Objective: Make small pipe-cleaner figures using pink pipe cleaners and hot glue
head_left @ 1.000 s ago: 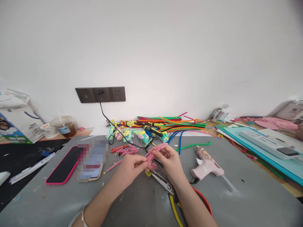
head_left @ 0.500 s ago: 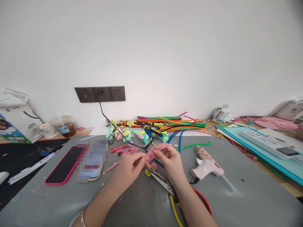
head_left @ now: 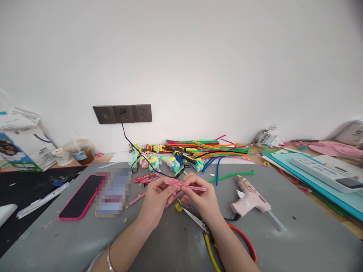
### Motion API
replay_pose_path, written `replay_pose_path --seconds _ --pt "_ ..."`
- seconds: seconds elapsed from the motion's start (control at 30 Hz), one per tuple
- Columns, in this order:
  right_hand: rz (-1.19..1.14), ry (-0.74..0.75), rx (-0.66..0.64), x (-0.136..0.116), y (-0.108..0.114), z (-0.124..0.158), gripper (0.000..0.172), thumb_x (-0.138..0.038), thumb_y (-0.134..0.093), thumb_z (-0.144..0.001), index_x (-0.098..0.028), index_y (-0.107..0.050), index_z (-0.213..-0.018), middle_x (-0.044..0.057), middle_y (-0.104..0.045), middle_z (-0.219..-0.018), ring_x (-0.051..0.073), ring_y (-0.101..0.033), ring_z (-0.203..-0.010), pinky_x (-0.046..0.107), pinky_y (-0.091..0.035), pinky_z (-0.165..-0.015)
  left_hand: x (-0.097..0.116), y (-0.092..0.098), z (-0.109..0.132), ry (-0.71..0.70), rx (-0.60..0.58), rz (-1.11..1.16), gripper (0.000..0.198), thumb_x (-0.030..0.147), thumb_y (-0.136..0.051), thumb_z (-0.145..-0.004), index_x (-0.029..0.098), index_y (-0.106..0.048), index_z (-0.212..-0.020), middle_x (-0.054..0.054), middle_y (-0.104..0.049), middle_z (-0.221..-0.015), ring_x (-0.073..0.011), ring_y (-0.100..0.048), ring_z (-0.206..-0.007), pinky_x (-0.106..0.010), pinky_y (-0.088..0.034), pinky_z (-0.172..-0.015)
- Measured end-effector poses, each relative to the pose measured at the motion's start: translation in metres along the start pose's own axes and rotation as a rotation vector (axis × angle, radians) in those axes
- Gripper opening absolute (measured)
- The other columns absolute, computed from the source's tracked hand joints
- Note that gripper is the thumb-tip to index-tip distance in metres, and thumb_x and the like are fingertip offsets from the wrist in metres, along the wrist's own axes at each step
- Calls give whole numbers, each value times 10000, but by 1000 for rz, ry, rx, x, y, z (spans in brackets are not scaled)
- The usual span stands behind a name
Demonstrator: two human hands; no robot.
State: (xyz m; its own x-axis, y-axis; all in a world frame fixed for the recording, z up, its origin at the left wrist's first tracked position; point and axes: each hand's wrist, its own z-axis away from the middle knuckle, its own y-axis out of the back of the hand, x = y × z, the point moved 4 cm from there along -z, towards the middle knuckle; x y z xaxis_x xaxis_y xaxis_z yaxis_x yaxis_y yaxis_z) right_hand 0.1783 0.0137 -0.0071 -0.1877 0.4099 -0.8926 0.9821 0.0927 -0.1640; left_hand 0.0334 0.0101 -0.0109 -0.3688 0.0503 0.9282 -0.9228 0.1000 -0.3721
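Over the middle of the grey work surface, my left hand (head_left: 155,198) and my right hand (head_left: 202,199) meet, fingertips almost touching. Both pinch a pink pipe cleaner (head_left: 195,188), which is looped at the left end and runs out straight to the right. Another pink strip (head_left: 173,199) slants beneath the fingers; I cannot tell whether it is held. Open scissors (head_left: 197,221) with red and yellow handles lie under my right wrist, partly hidden by it. Small yellow and pink pieces (head_left: 179,206) rest by the blade tips. Behind my left hand are cut pink pieces (head_left: 146,180).
A pink glue gun (head_left: 249,202) lies to the right, a pink-cased phone (head_left: 81,198) and a blurred phone (head_left: 113,196) to the left. Behind are pliers (head_left: 184,156), bundled pipe cleaners (head_left: 218,151) and a black cord (head_left: 127,136). A drink cup (head_left: 82,153) stands back left.
The pink pipe cleaner has turned from slanting up rightward to nearly level, with a loop now showing at its left end. The whole view has shifted slightly.
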Motion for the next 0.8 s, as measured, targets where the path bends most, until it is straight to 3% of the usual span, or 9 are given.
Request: replay_pose_path --seconds 0.1,0.2,0.33,0.57,0.8 --pt "-13 2 -42 1 -4 1 170 -334 -804 -774 -219 -705 -697 27 -641 -728 190 -588 -709 301 -459 -660 -1 -1 0 -5 -1 47 314 406 -901 -611 150 -742 -699 -6 -670 -732 -51 -438 -513 -194 -334 -470" --pt "-54 -23 -58 2 -6 1 191 -363 -806 -771 -220 -707 -690 24 -636 -718 188 -585 -705 297 -460 -653 -1 -1 -1 30 -6 94 351 395 -932 -559 146 -739 -713 17 -627 -641 -54 -448 -516 -184 -348 -483" --pt "-98 -68 -72 1 -7 2 227 -395 -808 -758 -214 -697 -677 19 -629 -711 180 -575 -684 288 -460 -636 -1 0 0 71 17 143 416 338 -961 -515 156 -712 -794 28 -640 -622 -81 -545 -572 -178 -421 -547" --pt "-168 -138 -128 -2 -11 4 282 -441 -803 -753 -204 -669 -678 7 -604 -686 153 -535 -616 268 -446 -586 2 1 2 -110 -46 6 278 350 -904 -633 165 -718 -724 2 -653 -714 -117 -556 -668 -211 -447 -616" --pt "-175 -155 -133 0 -10 2 246 -424 -813 -744 -203 -714 -702 16 -656 -697 159 -581 -619 278 -497 -600 5 -3 2 -81 -91 28 277 376 -874 -681 157 -707 -654 11 -557 -713 -98 -467 -632 -206 -377 -559"
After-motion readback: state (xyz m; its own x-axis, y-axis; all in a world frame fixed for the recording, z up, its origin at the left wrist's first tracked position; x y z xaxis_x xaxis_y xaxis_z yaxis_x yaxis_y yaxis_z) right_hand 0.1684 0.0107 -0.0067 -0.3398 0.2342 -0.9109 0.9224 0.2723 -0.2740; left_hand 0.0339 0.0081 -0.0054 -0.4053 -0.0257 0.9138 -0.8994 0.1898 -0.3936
